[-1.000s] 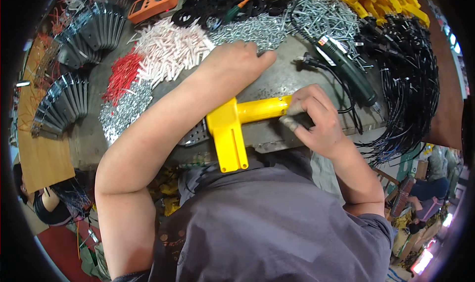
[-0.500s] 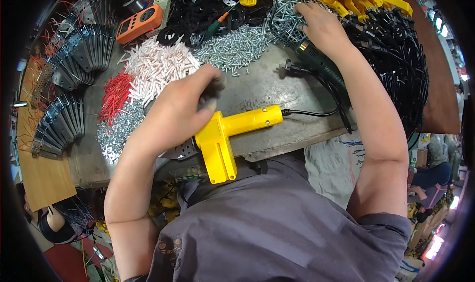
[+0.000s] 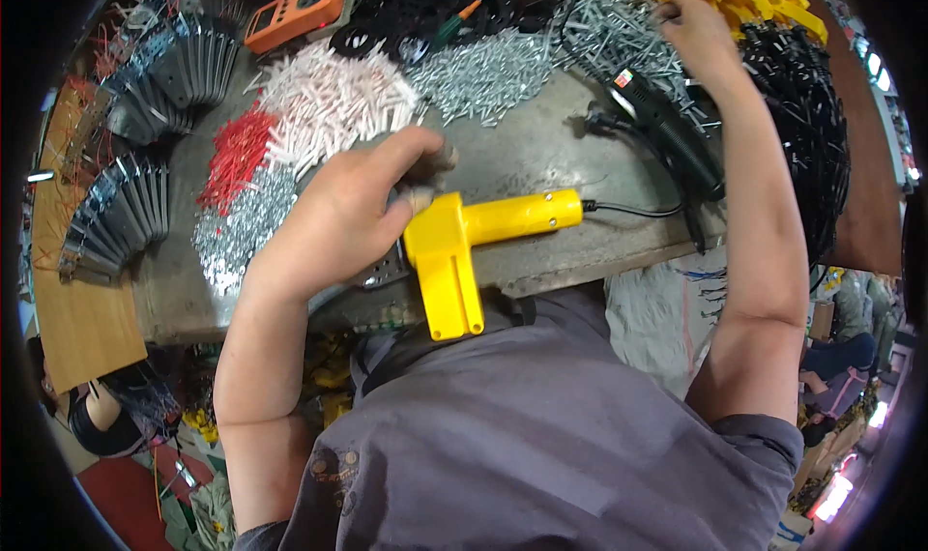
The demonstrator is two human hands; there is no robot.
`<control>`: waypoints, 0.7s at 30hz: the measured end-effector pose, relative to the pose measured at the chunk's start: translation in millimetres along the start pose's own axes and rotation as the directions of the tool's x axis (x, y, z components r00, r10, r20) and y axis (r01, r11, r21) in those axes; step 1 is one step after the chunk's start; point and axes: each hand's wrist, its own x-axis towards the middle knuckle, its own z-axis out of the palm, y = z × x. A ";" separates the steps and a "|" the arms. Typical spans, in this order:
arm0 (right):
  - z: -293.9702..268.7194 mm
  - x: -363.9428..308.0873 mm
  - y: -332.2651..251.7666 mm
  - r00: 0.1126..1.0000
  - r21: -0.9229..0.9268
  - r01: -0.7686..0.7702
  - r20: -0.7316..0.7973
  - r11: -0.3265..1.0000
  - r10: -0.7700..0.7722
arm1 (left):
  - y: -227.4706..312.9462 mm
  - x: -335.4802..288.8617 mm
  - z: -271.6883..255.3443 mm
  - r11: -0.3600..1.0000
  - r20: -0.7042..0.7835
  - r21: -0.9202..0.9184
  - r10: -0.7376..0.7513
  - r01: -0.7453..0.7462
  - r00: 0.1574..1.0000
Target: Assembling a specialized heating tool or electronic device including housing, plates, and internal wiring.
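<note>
My right hand (image 3: 701,39) is at the far right, over the border between a heap of long screws (image 3: 619,31) and a stack of yellow plastic housings (image 3: 778,0). Its fingers are apart, and I see nothing held in them. My left hand (image 3: 353,203) hovers with bent fingers, thumb and forefinger apart, beside a yellow plastic tool housing (image 3: 448,271) at the table's front edge. That housing has a round handle with two screws and a black cord (image 3: 633,208). A perforated metal plate (image 3: 387,269) sticks out of it beneath my left wrist.
White sleeves (image 3: 329,101), red pieces (image 3: 237,155), small metal parts (image 3: 242,227) and short screws (image 3: 488,72) lie in heaps. A dark power screwdriver (image 3: 667,130) lies near my right forearm, beside black plug cords (image 3: 797,135). Metal plates (image 3: 121,213) fan out left; an orange meter (image 3: 295,14) lies behind.
My right hand has moved from the long screws farther back and right, toward the yellow housings. My left hand stays beside the tool housing. The whole view has shifted slightly.
</note>
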 end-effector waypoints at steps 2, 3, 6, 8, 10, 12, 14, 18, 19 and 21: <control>-7.0 -3.3 12.8 0.998 0.070 -0.013 -0.058 0.997 0.017 | 1.0 2.9 -0.2 0.999 0.030 -0.032 0.014 -0.013 0.999; -19.8 -7.8 -45.0 0.974 0.186 -0.226 0.052 0.956 0.221 | -2.4 1.7 -1.2 0.999 0.038 -0.044 -0.003 0.004 0.999; -34.9 -28.4 -97.4 0.988 0.165 -0.088 -0.113 0.982 0.107 | 1.7 -0.7 -4.3 0.998 0.069 0.057 -0.027 0.023 0.997; -37.0 -46.0 -126.7 0.989 0.218 0.031 -0.148 0.975 0.001 | -1.7 -4.7 -4.0 0.997 0.089 0.074 -0.016 0.010 0.996; -35.1 -54.7 -123.7 0.995 0.422 0.074 -0.094 0.903 -0.038 | 0.9 -8.4 -6.9 0.997 0.110 0.076 -0.024 0.016 0.994; -21.7 -67.1 -103.5 0.996 0.736 0.005 0.054 0.677 -0.066 | 1.7 -8.3 -4.8 1.000 0.043 0.002 -0.010 0.010 0.999; -16.4 -81.9 -132.6 0.971 0.764 0.067 0.100 0.642 -0.219 | -0.3 0.4 2.7 0.989 -0.116 -0.144 -0.001 -0.016 0.993; -6.1 -99.2 -166.8 0.966 0.802 0.102 0.062 0.588 -0.251 | 18.4 37.7 18.2 0.759 -0.110 -0.651 -0.064 -0.023 0.992; -5.6 -100.8 -164.8 0.976 0.830 0.074 0.054 0.554 -0.211 | 19.8 42.1 18.6 0.759 -0.101 -0.651 -0.071 -0.012 0.992; -1.1 -105.5 -154.8 0.991 0.876 0.017 0.049 0.482 -0.123 | 23.6 45.1 18.1 0.769 -0.068 -0.639 -0.073 0.013 0.995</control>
